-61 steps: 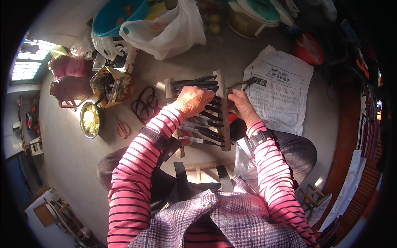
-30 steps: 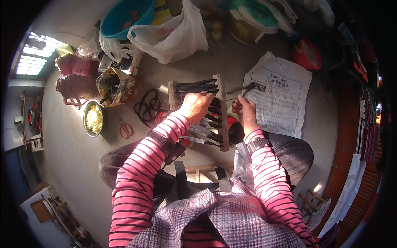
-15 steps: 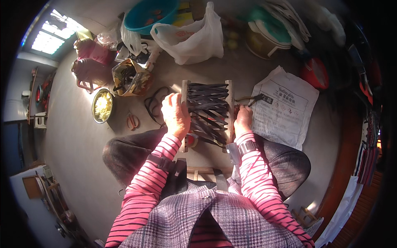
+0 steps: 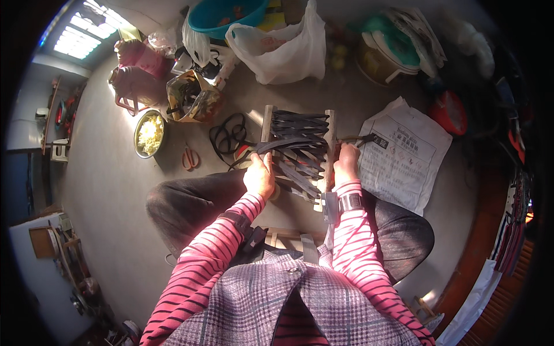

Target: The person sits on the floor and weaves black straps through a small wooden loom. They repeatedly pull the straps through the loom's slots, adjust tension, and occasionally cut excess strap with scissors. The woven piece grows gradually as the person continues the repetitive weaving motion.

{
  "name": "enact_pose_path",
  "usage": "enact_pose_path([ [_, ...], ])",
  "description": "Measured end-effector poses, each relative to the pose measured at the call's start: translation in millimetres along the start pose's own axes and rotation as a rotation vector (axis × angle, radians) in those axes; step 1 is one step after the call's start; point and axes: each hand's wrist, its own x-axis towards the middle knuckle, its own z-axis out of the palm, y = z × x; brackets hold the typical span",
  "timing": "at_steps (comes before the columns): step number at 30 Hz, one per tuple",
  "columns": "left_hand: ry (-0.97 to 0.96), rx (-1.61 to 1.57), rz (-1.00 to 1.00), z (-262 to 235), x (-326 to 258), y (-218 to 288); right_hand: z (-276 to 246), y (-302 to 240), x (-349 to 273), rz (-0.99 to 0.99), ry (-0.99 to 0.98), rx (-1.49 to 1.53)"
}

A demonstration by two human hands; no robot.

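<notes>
A wooden frame point(image 4: 329, 130) stands between my knees, its two side rails joined by black strapping point(image 4: 300, 141) laced back and forth in a zigzag. At the left rail, my left hand point(image 4: 259, 175) is closed, fingertips pinching the black strap near the lacing. My right hand point(image 4: 346, 164) is closed at the right rail, its fingers partly hidden. Just beyond that hand, a pair of pliers point(image 4: 359, 138) with brownish handles extends over the edge of a printed white sack point(image 4: 404, 161). Loose black strap point(image 4: 228, 134) lies looped on the floor beyond my left hand.
Orange-handled scissors point(image 4: 190, 158) and a bowl of chopped pale vegetable point(image 4: 150, 135) sit to the left. Farther off are an open bag point(image 4: 193, 98), a white plastic bag point(image 4: 283, 55), a blue basin point(image 4: 225, 20) and a lidded bucket point(image 4: 384, 55). A red object point(image 4: 448, 113) lies right.
My left hand has moved down along the left rail, from lying over it to pinching the strap. More looped strap shows beside the frame. My right hand keeps its place at the rail.
</notes>
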Motion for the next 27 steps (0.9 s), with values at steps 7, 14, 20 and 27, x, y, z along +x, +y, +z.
enact_pose_path([
  [7, -0.011, -0.029, -0.010, -7.1, 1.6, 6.1, 22.2, 0.0, 2.3, -0.016, 0.364, -0.077],
  [14, -0.044, -0.062, -0.030, -10.0, 1.0, 8.9, 14.9, -19.3, -13.1, 0.080, 0.097, 0.196],
  [20, -0.050, -0.094, -0.012, -9.0, 2.0, 6.4, 28.0, -25.5, 0.0, 0.081, 0.314, 0.255],
  [27, -0.059, -0.112, -0.009, -12.3, 1.2, 7.7, 32.3, -17.5, 19.1, 0.041, 0.426, 0.206],
])
